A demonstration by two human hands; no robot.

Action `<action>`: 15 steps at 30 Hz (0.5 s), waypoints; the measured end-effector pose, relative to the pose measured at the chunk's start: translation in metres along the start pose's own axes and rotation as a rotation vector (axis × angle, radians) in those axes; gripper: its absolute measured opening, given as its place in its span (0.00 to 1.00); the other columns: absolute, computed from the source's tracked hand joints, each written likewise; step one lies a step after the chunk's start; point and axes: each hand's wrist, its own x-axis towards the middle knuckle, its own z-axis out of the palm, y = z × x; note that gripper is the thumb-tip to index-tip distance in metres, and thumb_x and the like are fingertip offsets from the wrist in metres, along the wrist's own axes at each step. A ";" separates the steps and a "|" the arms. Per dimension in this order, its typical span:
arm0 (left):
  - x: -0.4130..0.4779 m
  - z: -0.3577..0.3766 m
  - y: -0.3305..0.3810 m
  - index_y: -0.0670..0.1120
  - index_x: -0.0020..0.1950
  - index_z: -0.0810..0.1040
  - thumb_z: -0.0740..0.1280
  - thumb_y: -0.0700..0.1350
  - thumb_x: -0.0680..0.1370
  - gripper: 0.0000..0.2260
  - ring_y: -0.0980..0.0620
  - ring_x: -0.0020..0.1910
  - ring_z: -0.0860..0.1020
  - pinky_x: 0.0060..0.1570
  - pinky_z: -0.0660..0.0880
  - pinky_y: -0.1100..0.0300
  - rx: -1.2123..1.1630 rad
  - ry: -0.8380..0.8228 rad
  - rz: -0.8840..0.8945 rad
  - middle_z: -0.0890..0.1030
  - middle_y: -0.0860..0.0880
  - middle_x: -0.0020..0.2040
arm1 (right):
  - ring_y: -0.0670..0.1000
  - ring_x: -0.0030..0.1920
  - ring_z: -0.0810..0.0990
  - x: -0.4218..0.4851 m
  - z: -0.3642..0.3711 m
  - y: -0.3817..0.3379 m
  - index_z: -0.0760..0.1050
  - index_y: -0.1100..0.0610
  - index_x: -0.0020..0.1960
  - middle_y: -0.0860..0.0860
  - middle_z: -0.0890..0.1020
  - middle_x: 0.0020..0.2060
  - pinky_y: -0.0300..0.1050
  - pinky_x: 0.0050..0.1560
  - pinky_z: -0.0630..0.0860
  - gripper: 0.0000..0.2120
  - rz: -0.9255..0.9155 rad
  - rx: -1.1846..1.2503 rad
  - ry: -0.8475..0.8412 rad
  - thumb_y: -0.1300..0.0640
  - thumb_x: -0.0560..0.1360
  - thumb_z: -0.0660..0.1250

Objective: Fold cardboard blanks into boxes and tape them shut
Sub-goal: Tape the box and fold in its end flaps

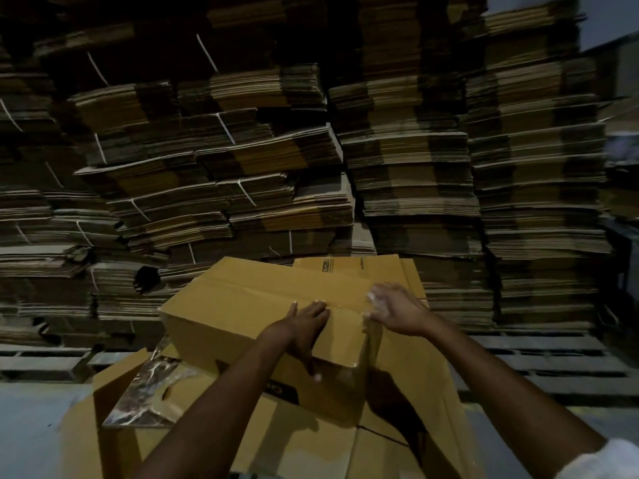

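A folded brown cardboard box (242, 305) lies on top of other cardboard in the middle of the view, its top flaps closed along a centre seam. My left hand (306, 331) presses flat on the box top near its right end, the thumb hanging over the near edge. My right hand (394, 311) grips a roll of clear tape (375, 299) at the box's right end. A shiny strip of the tape runs over the seam and down the end face.
Flat cardboard blanks (363, 267) lie behind the box. Open boxes and a crumpled clear plastic sheet (148, 385) lie beneath it. Tall stacks of bundled flattened cardboard (242, 150) on wooden pallets (539, 361) fill the background. Grey floor (31, 430) shows at the lower left.
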 end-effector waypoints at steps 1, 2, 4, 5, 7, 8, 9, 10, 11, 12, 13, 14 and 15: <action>0.000 0.002 0.007 0.46 0.82 0.37 0.81 0.64 0.62 0.67 0.48 0.80 0.33 0.76 0.31 0.39 0.013 0.008 0.012 0.36 0.48 0.82 | 0.49 0.63 0.72 0.005 0.000 -0.003 0.73 0.45 0.64 0.45 0.73 0.61 0.50 0.64 0.71 0.19 -0.065 -0.102 -0.084 0.43 0.76 0.71; 0.001 0.005 0.012 0.46 0.82 0.36 0.81 0.64 0.61 0.67 0.48 0.80 0.33 0.76 0.31 0.39 0.030 0.015 0.013 0.36 0.47 0.82 | 0.49 0.67 0.67 0.009 0.000 -0.005 0.70 0.45 0.69 0.46 0.70 0.66 0.51 0.69 0.67 0.26 -0.114 -0.204 -0.188 0.43 0.74 0.72; 0.002 0.014 0.017 0.45 0.82 0.36 0.82 0.62 0.61 0.68 0.47 0.80 0.34 0.76 0.31 0.39 0.055 0.038 0.006 0.36 0.46 0.82 | 0.51 0.70 0.62 0.018 0.003 -0.004 0.65 0.45 0.75 0.47 0.63 0.73 0.54 0.73 0.62 0.35 -0.157 -0.397 -0.377 0.46 0.72 0.76; 0.002 0.018 0.017 0.46 0.82 0.37 0.82 0.61 0.62 0.67 0.47 0.80 0.35 0.76 0.32 0.39 0.061 0.059 0.014 0.37 0.46 0.82 | 0.51 0.70 0.61 0.020 0.005 -0.003 0.65 0.45 0.75 0.47 0.62 0.75 0.56 0.74 0.61 0.36 -0.169 -0.462 -0.419 0.48 0.71 0.76; -0.002 0.029 0.012 0.48 0.83 0.38 0.80 0.60 0.65 0.63 0.47 0.81 0.37 0.77 0.36 0.38 0.057 0.096 0.052 0.38 0.48 0.83 | 0.49 0.64 0.64 0.023 0.009 -0.003 0.68 0.44 0.71 0.46 0.68 0.69 0.59 0.71 0.64 0.28 -0.205 -0.487 -0.388 0.49 0.74 0.73; -0.004 0.034 0.008 0.50 0.83 0.38 0.79 0.61 0.67 0.60 0.48 0.81 0.37 0.78 0.38 0.38 0.060 0.114 0.073 0.38 0.49 0.83 | 0.49 0.61 0.65 0.023 0.010 -0.004 0.69 0.45 0.68 0.46 0.70 0.65 0.58 0.69 0.65 0.23 -0.221 -0.477 -0.357 0.49 0.76 0.72; -0.005 0.038 0.004 0.51 0.83 0.38 0.77 0.62 0.69 0.58 0.49 0.81 0.38 0.78 0.40 0.37 0.067 0.129 0.090 0.38 0.50 0.83 | 0.50 0.60 0.66 0.022 0.011 -0.005 0.70 0.46 0.67 0.47 0.72 0.62 0.56 0.67 0.65 0.21 -0.233 -0.474 -0.349 0.50 0.76 0.71; -0.007 0.040 0.001 0.52 0.83 0.39 0.75 0.63 0.70 0.56 0.49 0.81 0.38 0.78 0.40 0.37 0.074 0.139 0.098 0.38 0.50 0.83 | 0.51 0.60 0.68 0.021 0.010 -0.007 0.70 0.46 0.65 0.48 0.72 0.60 0.54 0.65 0.66 0.19 -0.242 -0.476 -0.359 0.51 0.77 0.70; -0.009 0.043 -0.001 0.53 0.83 0.39 0.74 0.64 0.71 0.54 0.49 0.81 0.39 0.77 0.40 0.37 0.082 0.148 0.099 0.38 0.51 0.83 | 0.52 0.58 0.69 0.020 0.010 -0.009 0.70 0.46 0.63 0.49 0.73 0.58 0.53 0.62 0.66 0.17 -0.248 -0.478 -0.370 0.51 0.77 0.71; -0.011 0.045 -0.003 0.54 0.83 0.40 0.73 0.64 0.72 0.52 0.50 0.81 0.39 0.76 0.40 0.36 0.096 0.159 0.092 0.39 0.51 0.83 | 0.53 0.56 0.69 0.018 0.010 -0.011 0.70 0.45 0.60 0.49 0.72 0.54 0.53 0.59 0.68 0.15 -0.256 -0.475 -0.368 0.51 0.77 0.71; -0.014 0.047 -0.005 0.54 0.83 0.41 0.72 0.63 0.74 0.50 0.50 0.81 0.40 0.76 0.40 0.35 0.118 0.175 0.077 0.39 0.51 0.83 | 0.52 0.53 0.69 0.016 0.011 -0.012 0.69 0.43 0.56 0.48 0.72 0.51 0.53 0.57 0.69 0.13 -0.260 -0.475 -0.353 0.51 0.77 0.70; -0.017 0.050 -0.006 0.54 0.83 0.43 0.71 0.61 0.75 0.47 0.50 0.81 0.42 0.76 0.41 0.33 0.141 0.202 0.053 0.41 0.51 0.83 | 0.51 0.51 0.69 0.013 0.013 -0.013 0.68 0.43 0.53 0.47 0.72 0.50 0.52 0.55 0.69 0.12 -0.265 -0.481 -0.336 0.52 0.77 0.70; -0.020 0.054 -0.008 0.54 0.84 0.47 0.70 0.59 0.77 0.44 0.48 0.82 0.45 0.76 0.44 0.32 0.151 0.263 0.023 0.45 0.50 0.83 | 0.49 0.50 0.69 0.012 0.016 -0.014 0.68 0.43 0.52 0.47 0.73 0.48 0.52 0.55 0.69 0.10 -0.270 -0.481 -0.318 0.52 0.77 0.69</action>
